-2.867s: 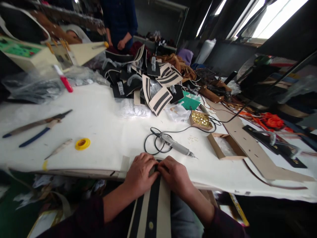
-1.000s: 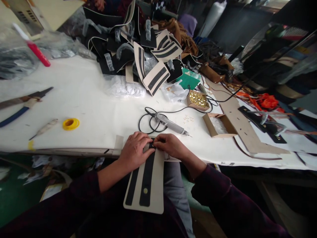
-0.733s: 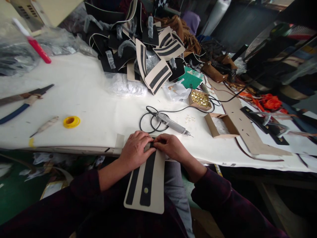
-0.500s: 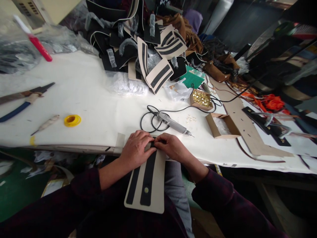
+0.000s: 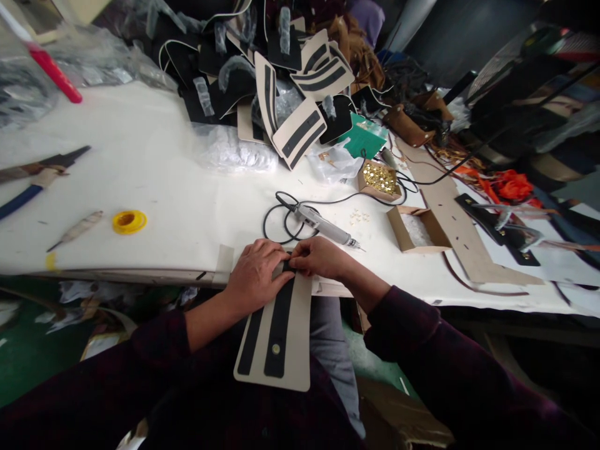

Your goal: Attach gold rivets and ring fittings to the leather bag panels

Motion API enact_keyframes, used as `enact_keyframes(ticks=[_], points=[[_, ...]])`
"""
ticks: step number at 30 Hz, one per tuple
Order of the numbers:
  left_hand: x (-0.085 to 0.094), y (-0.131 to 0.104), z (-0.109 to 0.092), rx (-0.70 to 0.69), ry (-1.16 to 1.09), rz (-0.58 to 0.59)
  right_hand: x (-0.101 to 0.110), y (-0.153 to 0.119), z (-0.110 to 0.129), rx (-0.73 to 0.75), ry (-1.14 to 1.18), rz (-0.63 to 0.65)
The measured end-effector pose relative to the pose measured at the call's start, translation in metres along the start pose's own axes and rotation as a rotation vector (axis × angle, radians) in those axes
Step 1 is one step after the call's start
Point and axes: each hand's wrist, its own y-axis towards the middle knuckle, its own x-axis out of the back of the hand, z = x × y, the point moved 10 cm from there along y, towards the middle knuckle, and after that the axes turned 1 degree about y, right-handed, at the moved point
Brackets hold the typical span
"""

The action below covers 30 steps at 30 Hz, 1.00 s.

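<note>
A beige panel (image 5: pixel 300 337) with two black strips spans from the table edge over my lap. A round metal stud (image 5: pixel 275 349) sits near the lower end of the wider strip. My left hand (image 5: pixel 257 275) lies over the panel's upper left part, thumb on the black strip, fingers bent round its top. My right hand (image 5: pixel 319 257) pinches at the strip's top end from the right; anything between its fingertips is too small to make out. Just beyond both hands lies a grey pen-like power tool (image 5: pixel 325 226), its cable looped on the table.
Similar panels (image 5: pixel 300 131) are heaped at the back. To the right stand a box of gold studs (image 5: pixel 379 180) and an open cardboard box (image 5: pixel 419 229). Yellow tape (image 5: pixel 129 222), an awl (image 5: pixel 77 229) and cutters (image 5: pixel 40 178) lie left on the white table (image 5: pixel 178 206).
The view has shifted slightly, moving the table items up and left in the picture. Both hands remain at the panel's top; my right hand's fingers have shifted slightly.
</note>
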Motion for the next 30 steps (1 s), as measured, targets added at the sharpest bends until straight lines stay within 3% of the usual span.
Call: enact_keyframes(ticks=[3,9,26,28,30], points=[[0.001,0.0,-0.001,-0.007,-0.001,-0.01,-0.003,0.003,0.0,-0.05,0.015,0.06],[0.002,-0.001,-0.003,-0.036,0.013,-0.024,-0.003,-0.004,-0.001,-0.042,0.136,-0.007],[0.001,-0.001,0.0,-0.033,0.012,-0.044,0.0,-0.015,0.001,0.038,0.184,0.035],[0.001,-0.001,0.0,-0.03,0.013,-0.05,0.014,-0.02,0.002,0.075,0.164,-0.054],[0.001,-0.001,0.0,-0.027,0.018,-0.05,0.047,-0.03,0.009,0.178,0.021,-0.327]])
